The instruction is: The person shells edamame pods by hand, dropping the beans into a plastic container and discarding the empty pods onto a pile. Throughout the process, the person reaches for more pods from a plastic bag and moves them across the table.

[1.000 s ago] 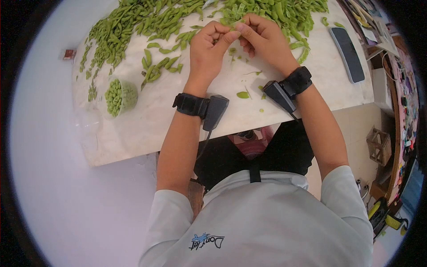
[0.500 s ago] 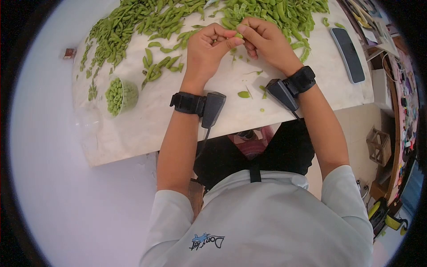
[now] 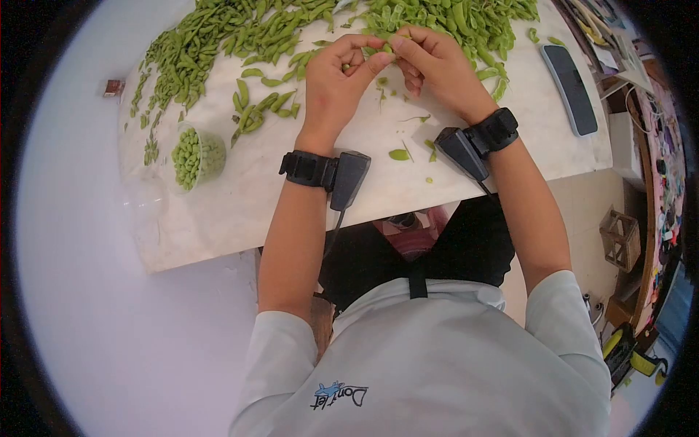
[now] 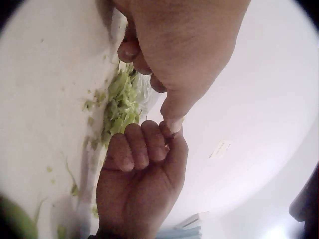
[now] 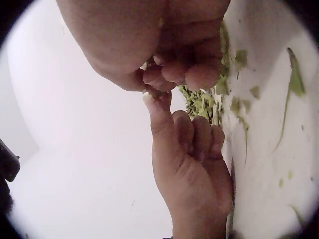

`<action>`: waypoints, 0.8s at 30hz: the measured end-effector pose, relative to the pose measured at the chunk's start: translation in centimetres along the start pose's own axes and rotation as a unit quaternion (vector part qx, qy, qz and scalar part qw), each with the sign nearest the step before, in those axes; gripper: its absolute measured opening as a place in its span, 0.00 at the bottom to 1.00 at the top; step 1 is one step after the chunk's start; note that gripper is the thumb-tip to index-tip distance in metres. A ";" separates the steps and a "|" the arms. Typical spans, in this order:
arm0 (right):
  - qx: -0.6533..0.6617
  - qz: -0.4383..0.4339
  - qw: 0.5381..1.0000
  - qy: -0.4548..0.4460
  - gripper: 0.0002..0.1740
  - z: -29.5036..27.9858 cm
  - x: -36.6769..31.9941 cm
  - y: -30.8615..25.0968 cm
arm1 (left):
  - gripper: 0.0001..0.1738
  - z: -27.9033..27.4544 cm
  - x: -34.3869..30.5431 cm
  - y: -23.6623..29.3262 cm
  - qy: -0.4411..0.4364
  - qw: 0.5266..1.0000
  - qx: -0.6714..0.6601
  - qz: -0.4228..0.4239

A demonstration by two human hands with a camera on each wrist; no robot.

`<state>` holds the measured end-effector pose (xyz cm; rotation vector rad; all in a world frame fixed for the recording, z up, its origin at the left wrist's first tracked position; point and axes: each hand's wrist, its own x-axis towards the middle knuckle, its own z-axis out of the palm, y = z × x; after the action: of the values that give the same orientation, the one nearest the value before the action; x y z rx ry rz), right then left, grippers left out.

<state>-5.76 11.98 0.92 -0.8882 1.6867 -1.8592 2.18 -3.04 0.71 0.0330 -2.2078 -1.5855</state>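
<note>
Over the table [image 3: 291, 207], both hands meet fingertip to fingertip at a green soybean pod [image 3: 388, 49]. The left hand [image 3: 331, 95] pinches it between thumb and forefinger. A bit of green [image 3: 345, 67] shows between its curled lower fingers. From the other side the right hand [image 3: 445, 73] pinches the same pod with thumb and forefinger, its other fingers curled in. In both wrist views the fingers hide most of the pod. Just beyond the right hand lies a heap of paler, opened-looking pods [image 3: 466, 22].
Whole pods [image 3: 189, 65] spread across the table's far left. A clear plastic cup [image 3: 215, 156] of shelled beans stands at the left, near a clear plastic piece [image 3: 144, 200]. A phone [image 3: 569, 91] lies at the right. Scraps and a leaf [image 3: 399, 154] dot the front.
The left hand shifted slightly left, then its fingertips rose a little. The pod showed more between the fingertips half a second ago. The right hand has barely moved.
</note>
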 end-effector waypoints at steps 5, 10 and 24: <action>-0.001 -0.019 1.000 -0.019 0.16 -0.1 0.0 -0.1 | 0.11 0.1 -0.3 0.2 -0.017 1.000 -0.002 -0.007; 0.006 -0.026 1.000 -0.012 0.16 -0.2 0.0 0.1 | 0.10 0.7 -0.2 -0.3 0.008 0.998 -0.063 0.004; -0.048 -0.067 0.977 0.195 0.10 -0.9 0.0 -0.5 | 0.14 0.5 -0.2 0.1 0.058 0.990 -0.128 0.014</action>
<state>-6.40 12.65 1.35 -0.7201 2.0041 -2.1695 2.21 -2.55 0.60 0.0193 -1.8960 -1.7912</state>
